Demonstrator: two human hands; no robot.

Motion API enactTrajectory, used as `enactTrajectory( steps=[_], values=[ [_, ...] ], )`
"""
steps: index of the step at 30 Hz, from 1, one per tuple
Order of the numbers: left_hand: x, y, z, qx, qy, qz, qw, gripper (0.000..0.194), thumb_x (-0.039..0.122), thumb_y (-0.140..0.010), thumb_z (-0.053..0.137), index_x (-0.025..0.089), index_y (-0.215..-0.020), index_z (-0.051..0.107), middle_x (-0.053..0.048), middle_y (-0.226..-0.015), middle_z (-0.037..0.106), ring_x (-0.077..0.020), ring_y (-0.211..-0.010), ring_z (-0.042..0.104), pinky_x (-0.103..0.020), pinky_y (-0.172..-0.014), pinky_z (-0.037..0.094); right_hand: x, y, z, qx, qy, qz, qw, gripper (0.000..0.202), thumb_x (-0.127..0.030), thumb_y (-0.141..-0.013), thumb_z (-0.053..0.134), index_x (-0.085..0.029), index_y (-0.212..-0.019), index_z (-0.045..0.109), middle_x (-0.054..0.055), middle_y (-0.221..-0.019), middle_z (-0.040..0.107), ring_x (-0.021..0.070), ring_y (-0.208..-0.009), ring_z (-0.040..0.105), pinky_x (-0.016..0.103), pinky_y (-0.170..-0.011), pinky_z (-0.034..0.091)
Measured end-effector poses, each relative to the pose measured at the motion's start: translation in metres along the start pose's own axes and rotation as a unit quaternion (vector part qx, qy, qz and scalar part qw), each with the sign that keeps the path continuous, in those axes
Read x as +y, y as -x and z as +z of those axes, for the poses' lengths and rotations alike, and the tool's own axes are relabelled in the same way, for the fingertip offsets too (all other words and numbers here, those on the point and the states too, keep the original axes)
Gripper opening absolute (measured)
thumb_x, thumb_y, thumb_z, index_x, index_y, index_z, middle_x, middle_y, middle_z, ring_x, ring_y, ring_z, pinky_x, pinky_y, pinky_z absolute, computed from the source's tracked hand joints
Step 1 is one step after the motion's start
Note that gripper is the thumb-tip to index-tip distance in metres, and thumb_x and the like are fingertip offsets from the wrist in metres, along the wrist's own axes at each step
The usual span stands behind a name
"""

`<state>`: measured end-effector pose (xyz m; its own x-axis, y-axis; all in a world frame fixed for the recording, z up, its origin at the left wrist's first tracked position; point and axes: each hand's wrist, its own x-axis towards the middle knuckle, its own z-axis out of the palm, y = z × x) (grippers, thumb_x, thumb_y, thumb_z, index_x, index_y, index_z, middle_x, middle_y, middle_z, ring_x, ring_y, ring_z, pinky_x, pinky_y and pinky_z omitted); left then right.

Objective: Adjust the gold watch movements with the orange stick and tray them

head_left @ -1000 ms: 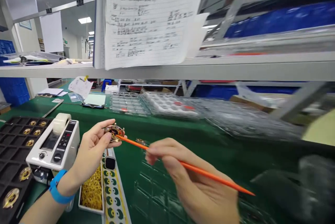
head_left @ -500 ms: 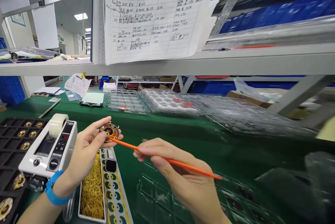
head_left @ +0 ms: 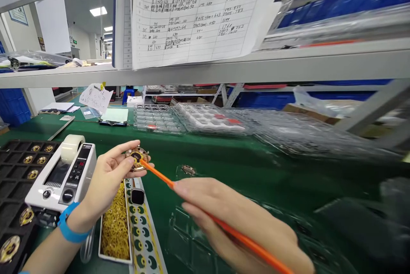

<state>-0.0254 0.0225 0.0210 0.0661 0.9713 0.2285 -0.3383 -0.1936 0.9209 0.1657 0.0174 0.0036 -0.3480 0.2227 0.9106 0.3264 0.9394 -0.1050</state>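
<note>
My left hand [head_left: 110, 175], with a blue wristband [head_left: 71, 223], grips a round gold watch movement [head_left: 141, 156] between thumb and fingers. My right hand [head_left: 237, 218] is closed around a thin orange stick [head_left: 160, 174], whose tip touches or lies right at the face of the movement. Under my left hand sits a white box of small yellow rings [head_left: 115, 227]. Beside it lies a sheet of dark green and yellow stickers [head_left: 144, 235] with a small square black-faced device [head_left: 137, 196] on it. Another round metal part [head_left: 188, 169] lies on the green table beyond my right hand.
A white tape dispenser [head_left: 64, 175] stands at left beside a black compartment tray [head_left: 19, 158] with several gold parts. Clear plastic trays [head_left: 208, 118] line the back. A grey shelf beam [head_left: 205, 65] crosses above, with handwritten sheets [head_left: 198, 17] hanging over it.
The orange stick now slopes more steeply, and my right hand has come nearer the camera and turned. The round part behind it shows more. The whole view has shifted slightly.
</note>
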Motion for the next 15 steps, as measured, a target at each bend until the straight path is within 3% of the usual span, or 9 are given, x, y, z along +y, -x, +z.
enactTrajectory(
  steps=[3,5,9,15],
  values=[
    [-0.002,0.005,0.006,-0.013,0.004,-0.005,1.0,0.033,0.025,-0.083,0.073,0.019,-0.116,0.07,-0.002,-0.085,0.078,-0.0189,-0.088,0.076,-0.023,-0.078,0.061,-0.001,0.003,0.008,0.112,-0.033,0.072,0.991,0.029,-0.002,-0.086,0.061,-0.023,-0.105,0.069,0.001,-0.082,0.073,0.0166,-0.072,0.07,0.027,-0.062,0.059],
    [-0.003,0.008,0.009,-0.018,0.007,-0.004,1.0,0.034,0.026,-0.083,0.074,0.019,-0.117,0.07,-0.001,-0.082,0.077,-0.0168,-0.082,0.076,-0.023,-0.078,0.062,0.0,0.004,0.012,0.141,-0.043,0.107,0.983,0.03,-0.004,-0.086,0.062,-0.026,-0.105,0.07,0.0,-0.082,0.074,0.0172,-0.069,0.071,0.028,-0.059,0.06],
    [-0.006,0.01,0.014,0.0,0.002,0.009,1.0,0.036,0.028,-0.082,0.075,0.019,-0.116,0.069,-0.002,-0.087,0.077,-0.0196,-0.089,0.075,-0.024,-0.077,0.062,0.0,0.005,0.016,0.147,-0.047,0.124,0.98,0.027,-0.007,-0.087,0.063,-0.027,-0.103,0.072,0.001,-0.08,0.075,0.0179,-0.064,0.071,0.029,-0.055,0.06],
    [-0.009,0.008,0.013,-0.001,0.016,0.008,1.0,0.036,0.027,-0.083,0.072,0.018,-0.117,0.067,-0.004,-0.089,0.078,-0.0213,-0.093,0.075,-0.025,-0.076,0.062,-0.002,0.006,0.023,0.135,0.013,0.042,0.99,0.031,0.002,-0.086,0.06,-0.019,-0.106,0.069,0.005,-0.085,0.075,0.0182,-0.075,0.072,0.03,-0.065,0.062]
  ],
)
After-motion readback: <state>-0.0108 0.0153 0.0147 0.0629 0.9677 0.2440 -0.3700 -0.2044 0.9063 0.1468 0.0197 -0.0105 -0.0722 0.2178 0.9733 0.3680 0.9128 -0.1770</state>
